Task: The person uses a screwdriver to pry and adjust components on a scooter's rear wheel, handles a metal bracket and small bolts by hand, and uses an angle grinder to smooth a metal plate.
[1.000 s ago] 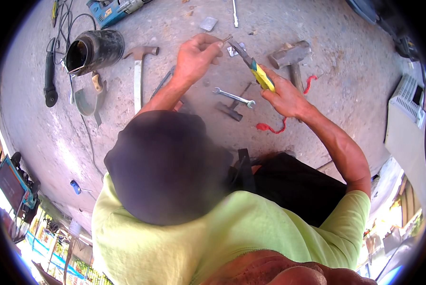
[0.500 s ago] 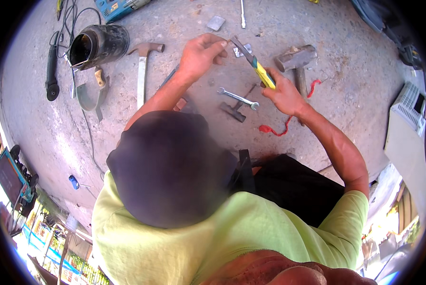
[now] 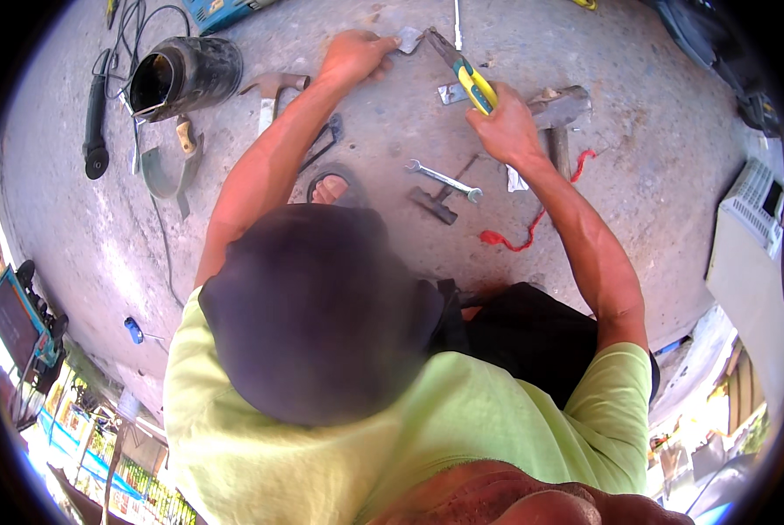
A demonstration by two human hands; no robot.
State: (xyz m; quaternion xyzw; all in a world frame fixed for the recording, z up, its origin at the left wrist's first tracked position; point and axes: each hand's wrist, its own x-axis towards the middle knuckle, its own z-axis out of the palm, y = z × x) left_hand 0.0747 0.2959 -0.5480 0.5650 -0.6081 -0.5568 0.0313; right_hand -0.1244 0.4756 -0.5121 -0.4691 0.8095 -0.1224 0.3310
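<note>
Near the top centre, my left hand (image 3: 354, 59) pinches a small thin piece too tiny to name, just beside a small square metal plate (image 3: 407, 41) on the floor. My right hand (image 3: 503, 129) grips yellow-and-green pliers (image 3: 474, 84), whose dark jaws point at that pinched piece; whether they touch it I cannot tell. Below my hands lie an open-end wrench (image 3: 444, 179) and a dark T-shaped tool (image 3: 431, 206). A claw hammer (image 3: 280, 84) lies left of my left forearm. A wooden-handled mallet (image 3: 560, 105) and red cord (image 3: 514, 241) lie by my right arm.
A black cylindrical container (image 3: 204, 74), cables, a long black tool (image 3: 96, 131) and a blue power tool (image 3: 221, 10) are on the left. A grey slotted casing (image 3: 751, 201) stands at the right. My sandalled foot (image 3: 329, 191) shows between my arms.
Both hands have moved farther forward, toward the top of the picture, with the pliers. My foot has come into clearer view below my left forearm.
</note>
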